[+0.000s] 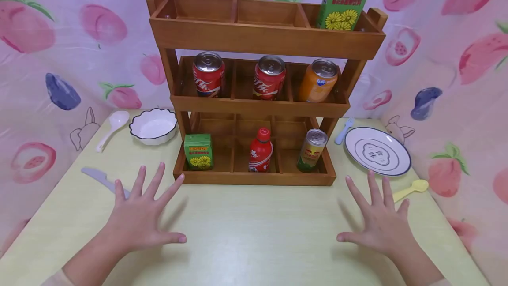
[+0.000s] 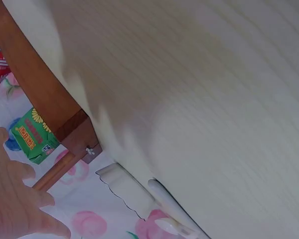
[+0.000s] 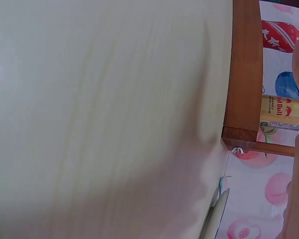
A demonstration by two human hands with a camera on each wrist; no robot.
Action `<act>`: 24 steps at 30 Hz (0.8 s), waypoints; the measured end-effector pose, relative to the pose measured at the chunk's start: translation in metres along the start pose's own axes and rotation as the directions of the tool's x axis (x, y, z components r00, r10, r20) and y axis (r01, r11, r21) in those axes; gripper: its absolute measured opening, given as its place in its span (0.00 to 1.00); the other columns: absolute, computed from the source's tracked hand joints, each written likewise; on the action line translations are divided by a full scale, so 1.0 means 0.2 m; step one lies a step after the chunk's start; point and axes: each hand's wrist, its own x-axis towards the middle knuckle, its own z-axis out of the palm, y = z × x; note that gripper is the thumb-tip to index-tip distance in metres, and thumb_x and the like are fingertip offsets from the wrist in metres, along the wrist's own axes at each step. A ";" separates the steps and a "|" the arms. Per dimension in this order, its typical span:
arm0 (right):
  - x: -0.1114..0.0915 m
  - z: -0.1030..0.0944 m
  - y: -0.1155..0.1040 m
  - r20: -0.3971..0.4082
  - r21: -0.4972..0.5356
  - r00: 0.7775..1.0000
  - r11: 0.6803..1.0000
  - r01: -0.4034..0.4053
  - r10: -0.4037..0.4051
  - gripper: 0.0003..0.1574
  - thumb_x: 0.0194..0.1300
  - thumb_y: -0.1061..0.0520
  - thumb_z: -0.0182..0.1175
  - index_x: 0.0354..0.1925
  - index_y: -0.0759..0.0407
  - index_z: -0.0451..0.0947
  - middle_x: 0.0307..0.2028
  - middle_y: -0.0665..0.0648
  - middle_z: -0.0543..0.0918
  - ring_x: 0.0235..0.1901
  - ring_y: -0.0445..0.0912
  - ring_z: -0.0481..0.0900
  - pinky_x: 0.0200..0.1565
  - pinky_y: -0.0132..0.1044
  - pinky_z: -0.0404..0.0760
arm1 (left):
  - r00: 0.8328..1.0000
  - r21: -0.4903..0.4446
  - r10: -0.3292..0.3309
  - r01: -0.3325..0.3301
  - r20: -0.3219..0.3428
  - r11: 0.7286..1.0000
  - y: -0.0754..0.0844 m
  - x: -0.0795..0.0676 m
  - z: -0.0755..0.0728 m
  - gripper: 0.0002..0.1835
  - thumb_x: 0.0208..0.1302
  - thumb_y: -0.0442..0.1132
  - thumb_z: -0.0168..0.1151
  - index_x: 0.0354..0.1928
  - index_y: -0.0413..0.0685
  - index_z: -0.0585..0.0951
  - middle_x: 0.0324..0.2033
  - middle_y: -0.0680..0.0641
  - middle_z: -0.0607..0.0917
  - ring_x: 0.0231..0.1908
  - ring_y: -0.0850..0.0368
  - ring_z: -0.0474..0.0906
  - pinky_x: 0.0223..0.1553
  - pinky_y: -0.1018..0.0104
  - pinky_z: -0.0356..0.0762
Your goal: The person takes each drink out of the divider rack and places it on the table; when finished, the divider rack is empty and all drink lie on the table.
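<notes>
My left hand (image 1: 139, 220) hovers over the table with its fingers spread, holding nothing; a grey-purple knife (image 1: 104, 180) lies just beyond it, partly covered by the fingers. On the other side my right hand (image 1: 379, 224) is spread likewise, nearest to a yellow spoon (image 1: 412, 189). Between and beyond them stands a three-tier wooden rack (image 1: 254, 179). Its bottom tier holds a small green drink carton (image 1: 199, 153), a red bottle (image 1: 260, 151) and a Red Bull can (image 1: 312, 151). Two red cola cans (image 1: 209, 76) and an orange Fanta can (image 1: 319, 82) fill the middle tier.
A taller green carton (image 1: 344, 3) stands in the top tier's right compartment. Left of the rack are a white scalloped bowl (image 1: 153, 126) and a white spoon (image 1: 115, 125). To its right lie a blue fork (image 1: 344, 131) and a white plate (image 1: 357, 144). Fruit-patterned curtains enclose the table.
</notes>
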 end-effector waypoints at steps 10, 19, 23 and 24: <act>0.10 0.00 -0.03 -0.036 0.161 0.999 0.987 0.012 -0.006 0.75 0.31 0.20 0.60 0.70 0.43 0.36 0.68 0.61 0.37 0.65 0.60 0.34 0.43 0.78 0.48 | 0.997 -0.178 -0.071 0.073 0.022 0.981 -0.02 0.12 -0.02 0.51 0.48 0.77 0.41 0.69 0.62 0.40 0.68 0.41 0.45 0.62 0.34 0.47 0.50 0.26 0.40; 0.33 -0.06 -0.09 -0.031 0.665 0.992 0.743 -0.074 0.126 0.62 0.46 0.40 0.67 0.68 0.57 0.44 0.64 0.62 0.58 0.62 0.57 0.55 0.57 0.58 0.58 | 0.959 -0.721 -0.243 0.270 0.144 0.639 -0.09 0.29 0.00 0.46 0.61 0.59 0.48 0.68 0.41 0.40 0.64 0.35 0.54 0.61 0.38 0.54 0.57 0.44 0.56; 0.46 -0.06 -0.11 0.012 0.743 0.985 0.658 -0.123 0.171 0.58 0.48 0.40 0.66 0.67 0.59 0.47 0.62 0.61 0.61 0.61 0.55 0.57 0.57 0.56 0.60 | 0.924 -0.763 -0.296 0.371 0.244 0.529 -0.11 0.35 0.04 0.42 0.64 0.55 0.48 0.66 0.30 0.46 0.61 0.30 0.57 0.60 0.36 0.56 0.58 0.46 0.57; 0.49 -0.05 -0.12 0.025 0.761 0.983 0.634 -0.136 0.180 0.58 0.48 0.40 0.66 0.66 0.60 0.48 0.62 0.61 0.61 0.61 0.55 0.58 0.57 0.55 0.61 | 0.914 -0.779 -0.309 0.391 0.264 0.491 -0.11 0.36 0.06 0.40 0.65 0.52 0.48 0.65 0.28 0.47 0.61 0.29 0.57 0.60 0.36 0.56 0.58 0.48 0.57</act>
